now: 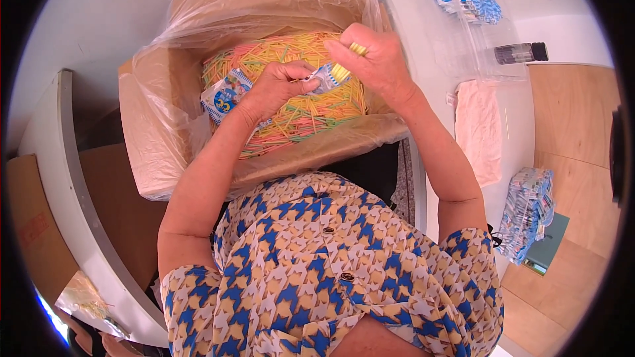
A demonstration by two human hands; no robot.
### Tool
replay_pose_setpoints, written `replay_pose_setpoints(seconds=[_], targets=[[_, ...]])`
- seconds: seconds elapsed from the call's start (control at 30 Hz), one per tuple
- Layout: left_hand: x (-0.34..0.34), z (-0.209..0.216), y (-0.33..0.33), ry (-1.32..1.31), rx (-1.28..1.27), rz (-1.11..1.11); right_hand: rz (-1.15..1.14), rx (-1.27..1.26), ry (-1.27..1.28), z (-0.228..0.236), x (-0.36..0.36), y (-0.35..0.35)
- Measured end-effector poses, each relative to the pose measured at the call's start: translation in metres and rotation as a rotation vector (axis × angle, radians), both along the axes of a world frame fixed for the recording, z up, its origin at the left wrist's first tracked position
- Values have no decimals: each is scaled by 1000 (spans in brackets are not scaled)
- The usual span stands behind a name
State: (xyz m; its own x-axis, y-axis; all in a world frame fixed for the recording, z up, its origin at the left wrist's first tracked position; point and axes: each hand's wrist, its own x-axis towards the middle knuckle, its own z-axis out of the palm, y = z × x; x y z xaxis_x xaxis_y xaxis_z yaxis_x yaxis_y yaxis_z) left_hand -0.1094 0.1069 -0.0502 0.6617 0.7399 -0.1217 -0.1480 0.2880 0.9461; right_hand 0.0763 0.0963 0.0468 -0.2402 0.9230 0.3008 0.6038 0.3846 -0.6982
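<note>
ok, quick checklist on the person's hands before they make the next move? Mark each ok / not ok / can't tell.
1. Left hand pinching the small packet: ok.
2. Right hand closed around the bundle of yellow sticks: ok.
3. Bundle lined up with the packet: ok, its lower part meets the packet's end nearest the right hand.
4. Bundle wholly inside the packet: not ok, sticks show outside it, in the right hand's grip.
5. Stick count in the bundle: cannot tell, fingers and packet cover part of it.
6. Plastic liner draped over the rim of the cardboard box: ok.
</note>
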Motion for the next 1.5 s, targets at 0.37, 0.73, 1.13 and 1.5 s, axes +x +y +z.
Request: replay_pose_setpoints(seconds=[0.37,0.73,1.13,1.5], targets=[[12,-2,-2,34,-76,14,-16,104,-36,0,11,-16],[1,-13,-16,-53,-174,22,-82,110,-92,-4,4,-34],[-62,-27,15,1404,665,-67,-287,-247,71,114,242,-124],[-86,-85,9,1648,510,-132,-802,-401,-635,13,375,-182]])
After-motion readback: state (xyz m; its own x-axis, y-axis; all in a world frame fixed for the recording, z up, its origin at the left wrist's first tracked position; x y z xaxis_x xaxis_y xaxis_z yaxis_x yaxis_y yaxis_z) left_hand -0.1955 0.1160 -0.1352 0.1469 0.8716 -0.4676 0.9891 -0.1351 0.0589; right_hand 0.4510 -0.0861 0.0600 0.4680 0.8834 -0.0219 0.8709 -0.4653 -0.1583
